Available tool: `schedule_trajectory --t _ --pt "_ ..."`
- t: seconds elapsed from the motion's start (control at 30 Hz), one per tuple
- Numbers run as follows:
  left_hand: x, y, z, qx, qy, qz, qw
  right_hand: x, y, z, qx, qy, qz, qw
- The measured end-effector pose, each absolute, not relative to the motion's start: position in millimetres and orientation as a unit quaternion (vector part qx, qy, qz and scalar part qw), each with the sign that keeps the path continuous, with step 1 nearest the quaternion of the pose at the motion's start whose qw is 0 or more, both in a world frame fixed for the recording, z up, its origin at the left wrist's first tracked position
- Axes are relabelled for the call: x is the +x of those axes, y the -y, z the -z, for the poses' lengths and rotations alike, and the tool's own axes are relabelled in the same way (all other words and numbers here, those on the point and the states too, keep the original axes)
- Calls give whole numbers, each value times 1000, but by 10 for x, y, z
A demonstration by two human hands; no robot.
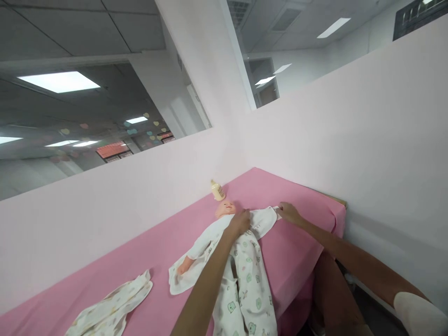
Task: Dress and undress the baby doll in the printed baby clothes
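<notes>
A baby doll (227,208) lies on its back on a pink-covered table, dressed in white cloth and a white baby romper (257,298) with green animal prints on its legs. My left hand (241,221) is closed at the doll's upper chest, its fingers bunched on the garment near the shoulder. Out to the side, my right hand (289,213) pinches the end of the white sleeve (263,221), which is stretched between both hands. The doll's bare hand (185,265) pokes out of the other sleeve. My left forearm hides part of the doll's trunk.
A small yellowish bottle (217,191) stands beyond the doll's head, by the wall. Another patterned baby garment (114,303) lies at the lower left of the pink table (297,261). White walls (350,135) with mirrors or windows above border the table's far sides.
</notes>
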State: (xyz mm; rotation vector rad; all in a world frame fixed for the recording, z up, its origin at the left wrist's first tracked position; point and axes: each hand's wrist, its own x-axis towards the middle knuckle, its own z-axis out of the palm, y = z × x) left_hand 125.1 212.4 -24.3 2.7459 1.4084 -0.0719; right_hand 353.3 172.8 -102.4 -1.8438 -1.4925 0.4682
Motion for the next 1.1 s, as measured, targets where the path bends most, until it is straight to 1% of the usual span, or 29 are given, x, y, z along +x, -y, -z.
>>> schedule_trajectory --t 0.17,0.27,0.33,0.47,0.63,0.77,0.93,1.1 --pt "1206 -2072 318 881 -470 58 2 4204 -1885 735 -735 529 -175 386" --pt "1125 -2053 307 876 -477 73 -6 4523 -1955 634 -767 485 -171 384" --pt "1110 -2057 312 874 -479 81 -12 4546 -1979 647 -787 463 -162 374" --pt "1188 -2092 373 875 -475 92 -27 4203 -1962 796 -803 463 -146 346" --pt "1455 -2155 493 881 -465 82 -37 3596 -1874 947 -780 533 -99 314" --pt "1649 -2192 589 895 -441 62 -35 3267 -1864 1031 -752 572 -142 295" --pt "1677 -2194 651 899 -434 45 -34 3132 -1941 1103 -750 556 -156 323" --pt "1650 -2160 645 895 -444 25 -27 3217 -1931 1114 -761 527 -144 349"
